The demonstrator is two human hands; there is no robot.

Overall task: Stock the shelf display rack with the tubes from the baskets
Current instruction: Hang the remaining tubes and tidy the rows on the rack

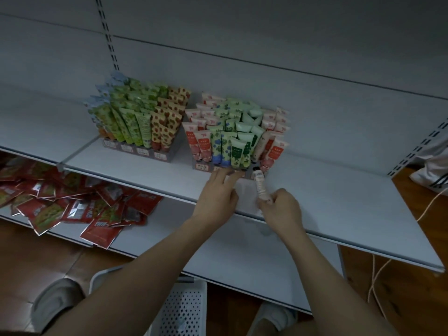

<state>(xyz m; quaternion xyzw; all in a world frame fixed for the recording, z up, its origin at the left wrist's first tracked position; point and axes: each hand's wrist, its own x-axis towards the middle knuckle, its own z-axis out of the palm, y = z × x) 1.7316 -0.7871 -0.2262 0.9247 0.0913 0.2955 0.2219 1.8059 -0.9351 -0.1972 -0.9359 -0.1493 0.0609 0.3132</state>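
Now your right hand (278, 207) pinches a pale tube (259, 184) by its tail, cap toward the rack (208, 166) just beyond your fingers. Your left hand (218, 192), fingers straight, holds nothing and touches the rack's front. Steady it there, and slide the tube upright into the front right gap.

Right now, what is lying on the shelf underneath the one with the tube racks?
On the lower shelf, a loose heap of red foil packets lies at the left. The upper shelf and the person's arms cover its back and right, so I cannot tell what lies there.
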